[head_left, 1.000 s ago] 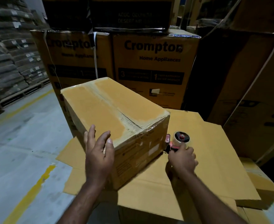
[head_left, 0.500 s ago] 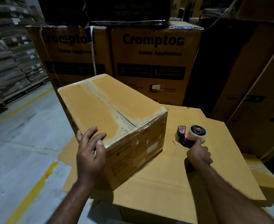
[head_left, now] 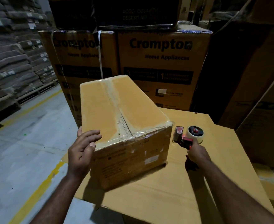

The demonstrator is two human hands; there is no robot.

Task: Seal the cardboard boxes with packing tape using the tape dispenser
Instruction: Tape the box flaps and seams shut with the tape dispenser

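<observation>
Now clasping cardboard box (head_left: 125, 113) near-left corner with left hand (head_left: 81, 149). Gripping tape dispenser (head_left: 188, 136), handle hidden, in right hand (head_left: 197, 153).

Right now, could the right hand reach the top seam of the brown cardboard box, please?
Probably yes: the right hand, gripping the red tape dispenser, is beside the box with nothing between them.

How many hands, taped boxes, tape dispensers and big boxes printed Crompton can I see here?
Hands: 2, left hand and right hand
Taped box: 1
Tape dispenser: 1
Big Crompton boxes: 2, left Crompton box and right Crompton box
Total: 6
</observation>
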